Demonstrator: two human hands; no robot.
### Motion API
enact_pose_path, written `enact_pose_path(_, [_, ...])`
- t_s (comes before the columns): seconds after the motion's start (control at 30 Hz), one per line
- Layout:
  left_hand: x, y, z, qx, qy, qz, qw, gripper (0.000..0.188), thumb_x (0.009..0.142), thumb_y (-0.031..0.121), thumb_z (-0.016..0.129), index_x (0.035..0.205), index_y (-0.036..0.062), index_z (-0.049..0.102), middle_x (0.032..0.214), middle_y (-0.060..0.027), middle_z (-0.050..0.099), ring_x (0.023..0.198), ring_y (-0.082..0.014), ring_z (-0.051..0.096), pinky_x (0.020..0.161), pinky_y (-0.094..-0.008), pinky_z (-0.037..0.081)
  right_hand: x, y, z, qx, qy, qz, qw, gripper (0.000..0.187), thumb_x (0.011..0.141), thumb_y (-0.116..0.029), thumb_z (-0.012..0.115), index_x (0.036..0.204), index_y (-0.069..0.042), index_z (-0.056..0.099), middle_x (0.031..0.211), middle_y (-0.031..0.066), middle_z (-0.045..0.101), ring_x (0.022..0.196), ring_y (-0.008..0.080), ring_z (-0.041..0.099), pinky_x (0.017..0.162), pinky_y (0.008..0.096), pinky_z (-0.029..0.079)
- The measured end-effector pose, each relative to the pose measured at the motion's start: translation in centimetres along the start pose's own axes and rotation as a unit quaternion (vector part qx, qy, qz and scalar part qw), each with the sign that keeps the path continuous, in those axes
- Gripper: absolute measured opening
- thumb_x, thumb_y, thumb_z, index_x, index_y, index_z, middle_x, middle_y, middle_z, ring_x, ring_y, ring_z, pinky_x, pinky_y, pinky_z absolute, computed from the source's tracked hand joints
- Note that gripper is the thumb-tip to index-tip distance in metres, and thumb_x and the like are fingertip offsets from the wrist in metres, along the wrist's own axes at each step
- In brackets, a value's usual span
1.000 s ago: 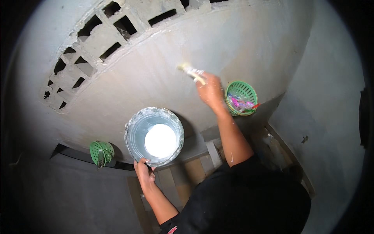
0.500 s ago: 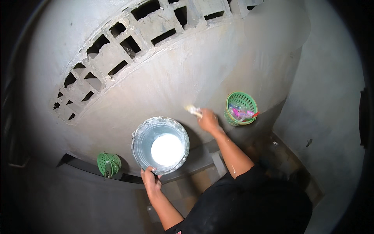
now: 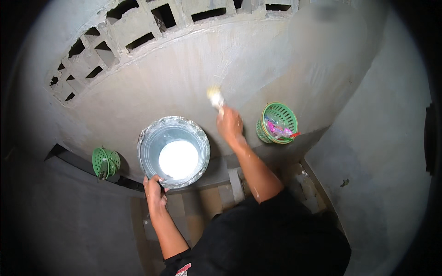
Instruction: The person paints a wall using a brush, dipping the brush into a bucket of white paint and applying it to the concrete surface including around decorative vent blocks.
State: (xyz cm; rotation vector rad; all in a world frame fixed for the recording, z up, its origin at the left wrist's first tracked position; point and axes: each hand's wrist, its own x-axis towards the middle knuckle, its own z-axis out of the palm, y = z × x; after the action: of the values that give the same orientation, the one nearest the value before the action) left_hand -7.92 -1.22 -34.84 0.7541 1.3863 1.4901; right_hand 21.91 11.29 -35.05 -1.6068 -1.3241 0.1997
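My left hand (image 3: 155, 191) grips the near rim of a grey, paint-smeared bucket (image 3: 199, 133), thumb over the edge. White paint (image 3: 178, 159) shows in the bottom of it. My right hand (image 3: 229, 123) is closed round the handle of a paintbrush (image 3: 215, 95), up and to the right of the bucket. Its pale bristles point up toward the plastered wall (image 3: 161, 87) and are blurred by motion. Whether they touch the wall I cannot tell.
A green plastic basket (image 3: 279, 120) with colourful packets hangs on the wall right of my right hand. Another green basket (image 3: 106, 162) hangs at the left. Ventilation blocks with openings (image 3: 133, 25) run along the top. A grey side wall (image 3: 363, 152) stands at the right.
The brush and my right hand have moved up along the wall and a little left. The whole view has shifted, so bucket and baskets appear further up and left. Both grips are unchanged.
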Motion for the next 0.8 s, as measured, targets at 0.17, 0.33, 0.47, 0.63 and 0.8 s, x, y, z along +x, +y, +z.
enact_pose_path(0.17, [-0.1, -0.1, -0.7, 0.008, 0.036, 0.002, 0.999, 0.049, 0.074, 0.000, 0.050, 0.123, -0.0005, 0.054, 0.089, -0.0087, 0.064, 0.066, -0.0196, 0.065, 0.043, -0.0315, 0.052, 1.6, -1.4, -3.8, 0.023, -0.007, -0.057, 0.998, 0.035, 0.084, -0.011, 0.071, 0.118, -0.002, 0.071, 0.102, 0.0276, 0.071, 0.099, 0.0457, 0.069, 0.090, 0.0502, 0.055])
enact_pose_path(0.33, [-0.3, -0.4, 0.7, -0.013, 0.018, 0.006, 1.000, 0.049, 0.072, -0.001, 0.050, 0.121, -0.0020, 0.054, 0.088, -0.0108, 0.064, 0.065, -0.0209, 0.064, 0.047, -0.0328, 0.051, 7.3, -6.4, -13.8, 0.114, 0.226, -0.157, 0.955, 0.032, 0.087, -0.008, 0.069, 0.114, 0.009, 0.068, 0.100, 0.0297, 0.071, 0.092, 0.0446, 0.070, 0.083, 0.0439, 0.054])
enact_pose_path(0.47, [-0.2, -1.0, 0.8, -0.025, 0.045, 0.007, 0.999, 0.048, 0.072, -0.001, 0.051, 0.120, -0.0022, 0.053, 0.086, -0.0092, 0.062, 0.063, -0.0204, 0.061, 0.045, -0.0324, 0.048, 7.2, -6.4, -11.3, 0.090, 0.235, -0.145, 0.957, 0.020, 0.089, -0.008, 0.067, 0.104, 0.005, 0.070, 0.092, 0.0293, 0.069, 0.086, 0.0481, 0.067, 0.075, 0.0527, 0.052])
enact_pose_path(0.63, [0.6, -1.6, -0.1, 0.014, 0.042, 0.000, 0.999, 0.058, 0.072, 0.003, 0.053, 0.130, -0.0016, 0.051, 0.100, -0.0136, 0.065, 0.079, -0.0254, 0.065, 0.055, -0.0361, 0.052, 1.6, -0.7, -0.3, -0.042, -0.011, -0.065, 0.997, 0.026, 0.088, -0.012, 0.069, 0.111, -0.001, 0.069, 0.101, 0.0271, 0.071, 0.095, 0.0462, 0.068, 0.085, 0.0541, 0.054])
enact_pose_path(0.8, [0.8, -1.6, 0.0, 0.003, 0.040, 0.020, 0.999, 0.055, 0.072, 0.000, 0.052, 0.126, -0.0027, 0.052, 0.098, -0.0141, 0.065, 0.074, -0.0250, 0.066, 0.050, -0.0371, 0.056, 3.0, -0.3, -1.8, 0.008, -0.067, -0.110, 0.992, 0.033, 0.085, -0.011, 0.072, 0.116, -0.002, 0.072, 0.103, 0.0267, 0.071, 0.099, 0.0439, 0.068, 0.090, 0.0488, 0.054])
